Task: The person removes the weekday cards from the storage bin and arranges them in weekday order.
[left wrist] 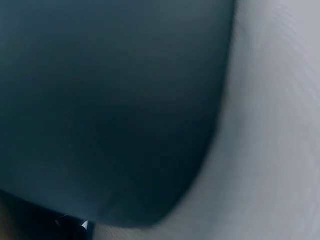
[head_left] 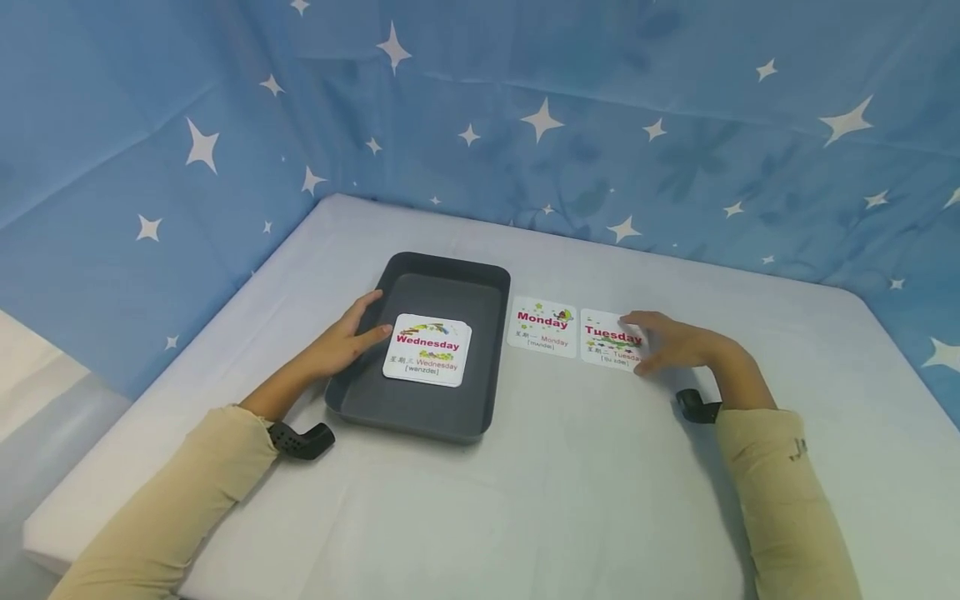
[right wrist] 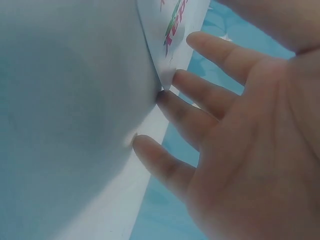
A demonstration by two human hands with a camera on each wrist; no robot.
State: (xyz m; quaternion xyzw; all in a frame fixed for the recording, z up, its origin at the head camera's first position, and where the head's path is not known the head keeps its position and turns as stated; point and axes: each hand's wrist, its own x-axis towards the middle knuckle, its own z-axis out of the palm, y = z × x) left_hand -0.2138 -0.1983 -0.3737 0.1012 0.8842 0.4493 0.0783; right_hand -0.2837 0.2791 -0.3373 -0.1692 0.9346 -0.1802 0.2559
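In the head view my left hand (head_left: 337,343) lies across the left rim of a dark grey tray (head_left: 367,408). Its thumb reaches inside, beside the left edge of a small stack of white cards (head_left: 423,375) whose top card reads "Wednesday". The left wrist view holds the dark tray (left wrist: 110,100) close up, without fingers. My right hand (head_left: 682,343) rests over the right side of the "Tuesday" card (head_left: 600,346) on the table. Its fingers are spread around the edge of that card (right wrist: 170,45) in the right wrist view. A "Monday" card (head_left: 542,329) adjoins it on the left.
A white cloth covers the table (head_left: 585,467), with its far edge against a blue curtain (head_left: 540,167) patterned with white stars. Black wrist-worn devices (head_left: 303,442) stick out under both sleeves. The tray stands left of the two laid cards.
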